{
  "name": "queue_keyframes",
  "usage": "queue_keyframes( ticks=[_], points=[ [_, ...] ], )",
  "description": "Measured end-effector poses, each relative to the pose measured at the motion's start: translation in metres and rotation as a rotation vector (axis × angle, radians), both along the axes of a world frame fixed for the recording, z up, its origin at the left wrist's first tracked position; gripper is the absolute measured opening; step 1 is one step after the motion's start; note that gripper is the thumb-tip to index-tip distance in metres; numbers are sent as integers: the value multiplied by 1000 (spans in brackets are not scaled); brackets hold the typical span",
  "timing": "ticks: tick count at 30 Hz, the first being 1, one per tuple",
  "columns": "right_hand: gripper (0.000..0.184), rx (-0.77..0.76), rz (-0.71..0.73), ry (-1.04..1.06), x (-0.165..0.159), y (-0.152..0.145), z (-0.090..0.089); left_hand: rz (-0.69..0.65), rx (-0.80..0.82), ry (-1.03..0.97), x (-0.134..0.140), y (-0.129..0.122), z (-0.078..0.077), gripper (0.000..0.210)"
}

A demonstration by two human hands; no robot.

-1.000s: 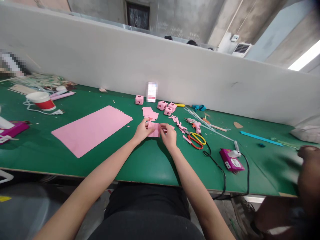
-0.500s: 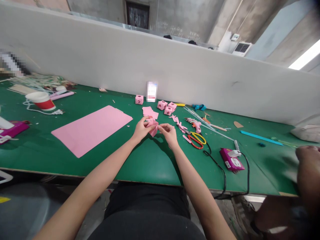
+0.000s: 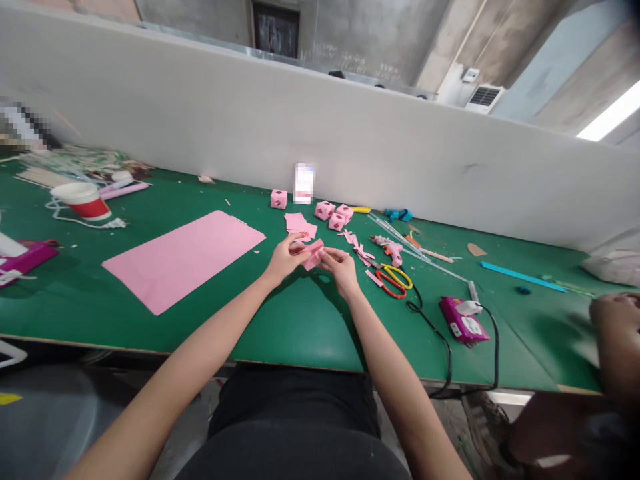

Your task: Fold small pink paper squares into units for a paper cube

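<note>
Between my two hands is a folded piece of pink paper point(image 3: 313, 255), held a little above the green table. My left hand point(image 3: 285, 259) pinches its left side. The fingers of my right hand point(image 3: 341, 268) are closed on its right edge. Just behind my hands lie pink paper squares point(image 3: 296, 222). Several finished-looking pink paper cubes with dark openings stand farther back, one cube point(image 3: 279, 199) apart from a cluster of cubes point(image 3: 337, 221). Pink paper strips point(image 3: 361, 251) are scattered right of my right hand.
A large pink sheet point(image 3: 183, 262) lies to the left. Scissors point(image 3: 395, 280), a pink glue gun point(image 3: 393, 252) and a magenta power strip point(image 3: 464, 320) with a black cord are on the right. A paper cup point(image 3: 83, 201) stands far left. Another person's hand point(image 3: 617, 313) is at the right edge.
The folded pink paper has turned and shifted slightly right between my hands. My right hand's fingers have moved along its edge. The other person's hand at the right has moved slightly.
</note>
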State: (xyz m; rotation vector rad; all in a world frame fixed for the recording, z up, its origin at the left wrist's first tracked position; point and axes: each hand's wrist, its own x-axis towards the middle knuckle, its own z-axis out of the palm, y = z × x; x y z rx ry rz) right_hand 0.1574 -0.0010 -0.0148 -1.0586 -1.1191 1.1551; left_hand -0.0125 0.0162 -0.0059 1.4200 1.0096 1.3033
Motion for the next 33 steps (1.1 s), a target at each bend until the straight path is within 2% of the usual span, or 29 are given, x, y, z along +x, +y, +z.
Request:
queue_keyframes(
  ticks=[8, 16, 26, 33],
  points=[
    [48, -15, 38, -49, -1, 0, -1, 60, 44, 6, 0, -1, 3, 54],
    [41, -16, 23, -37, -1, -1, 0, 30, -109, -70, 0, 1, 2, 56],
    [43, -66, 30, -2, -2, -3, 2, 34, -117, -47, 1, -5, 8, 57],
    [43, -62, 41, 11, -3, -3, 1, 51, -93, -21, 2, -7, 8, 60]
  ],
)
